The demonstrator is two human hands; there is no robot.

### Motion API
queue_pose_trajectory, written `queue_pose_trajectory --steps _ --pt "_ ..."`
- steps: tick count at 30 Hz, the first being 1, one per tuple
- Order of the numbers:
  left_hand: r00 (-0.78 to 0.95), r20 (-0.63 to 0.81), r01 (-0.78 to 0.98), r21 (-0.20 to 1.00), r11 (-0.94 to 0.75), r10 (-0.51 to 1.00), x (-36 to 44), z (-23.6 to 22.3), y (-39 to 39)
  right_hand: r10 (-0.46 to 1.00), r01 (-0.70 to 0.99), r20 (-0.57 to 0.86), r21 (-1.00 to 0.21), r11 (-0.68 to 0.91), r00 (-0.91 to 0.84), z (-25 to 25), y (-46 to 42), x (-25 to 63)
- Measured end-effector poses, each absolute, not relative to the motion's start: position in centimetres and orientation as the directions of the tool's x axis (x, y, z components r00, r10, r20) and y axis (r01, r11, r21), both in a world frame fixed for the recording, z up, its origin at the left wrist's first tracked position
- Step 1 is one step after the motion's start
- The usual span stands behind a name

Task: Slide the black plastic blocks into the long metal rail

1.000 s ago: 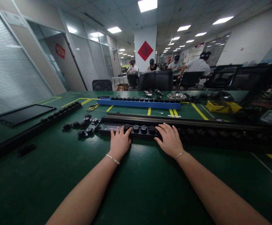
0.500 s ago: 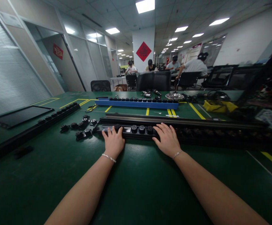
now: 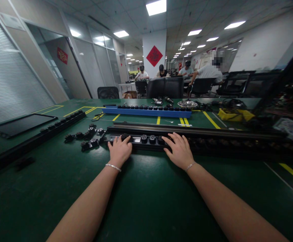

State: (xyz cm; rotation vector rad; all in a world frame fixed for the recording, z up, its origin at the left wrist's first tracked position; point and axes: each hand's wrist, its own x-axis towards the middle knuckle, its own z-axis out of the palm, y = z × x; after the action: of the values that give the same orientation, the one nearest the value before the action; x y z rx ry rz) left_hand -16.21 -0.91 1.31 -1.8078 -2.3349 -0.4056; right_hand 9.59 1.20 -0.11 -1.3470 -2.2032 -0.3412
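A long black rail [image 3: 212, 143] lies across the green table [image 3: 148, 201], with several black socket modules [image 3: 148, 138] seated in its near channel. My left hand [image 3: 119, 151] rests at the rail's left end, fingers stretched over a module there. My right hand [image 3: 179, 151] lies flat on the rail to the right of the exposed modules, fingers spread. Neither hand grips anything. Loose black modules [image 3: 87, 136] sit just left of the rail's end.
A blue strip [image 3: 146, 111] with modules lies further back. Another black rail [image 3: 35, 139] runs along the left, beside a dark flat panel [image 3: 20, 123]. Yellow trays [image 3: 234, 115] and a metal bowl [image 3: 187, 104] stand at the back right. Several people sit at a far table.
My left hand has slid left along the rail, uncovering more modules between the hands. My right hand has shifted slightly left.
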Motion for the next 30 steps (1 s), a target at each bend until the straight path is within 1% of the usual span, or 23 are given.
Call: queue_pose_trajectory --steps 4,9,20,26,30 --pt "-0.279 0.309 0.957 0.162 0.239 0.909 -16.3 1.3 -0.9 0.746 0.880 0.558 -0.057 0.472 -0.364 -0.1 1.2 9.6" --pt "-0.305 0.328 0.950 0.166 0.263 0.894 -16.9 1.3 -0.9 0.737 0.880 0.568 -0.048 0.473 -0.365 -0.2 1.3 9.6" --pt "-0.412 0.337 0.907 0.241 0.346 0.847 -19.0 1.4 -0.7 0.738 0.880 0.567 -0.049 0.472 -0.364 -0.2 1.3 9.6" --pt "-0.496 0.306 0.854 0.339 0.394 0.813 -21.6 1.0 -0.1 0.737 0.879 0.569 -0.049 0.473 -0.365 -0.3 1.4 9.6" --pt "-0.478 0.276 0.833 0.445 0.329 0.834 -23.1 0.5 0.4 0.738 0.879 0.566 -0.050 0.475 -0.367 -0.3 1.4 9.6"
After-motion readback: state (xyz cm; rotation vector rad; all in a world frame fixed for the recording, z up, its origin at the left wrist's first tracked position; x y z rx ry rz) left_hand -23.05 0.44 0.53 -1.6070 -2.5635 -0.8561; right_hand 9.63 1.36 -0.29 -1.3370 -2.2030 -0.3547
